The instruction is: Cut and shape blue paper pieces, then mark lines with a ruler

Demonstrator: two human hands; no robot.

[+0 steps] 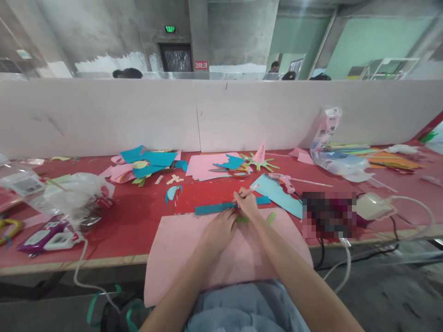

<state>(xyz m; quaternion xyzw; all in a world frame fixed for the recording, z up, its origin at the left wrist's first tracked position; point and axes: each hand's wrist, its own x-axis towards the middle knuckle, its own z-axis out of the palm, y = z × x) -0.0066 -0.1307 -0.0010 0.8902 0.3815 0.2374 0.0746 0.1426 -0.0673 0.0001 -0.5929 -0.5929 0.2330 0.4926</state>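
Observation:
A long blue strip [211, 209] lies across the lower edge of a red sheet [204, 191] in front of me. My left hand [223, 227] rests flat on the large pink sheet [173, 249], its fingertips against the strip's lower edge, fingers stretched out. Just beyond it, my right hand [246, 203] pinches a slim pen [255, 187] over the strip; its pale upper end sticks out and its tip is hidden. Small green pieces [271, 217] lie on the pink sheet beside and below my right hand.
Scissors [228, 171] with orange handles lie on paper scraps ahead. A pink glue gun [284, 180] rests on light blue paper [282, 198] at right. Blue and pink scraps [155, 159], a plastic bag [78, 196] and a purple-white pack [51, 237] are left. A white partition [138, 115] stands behind.

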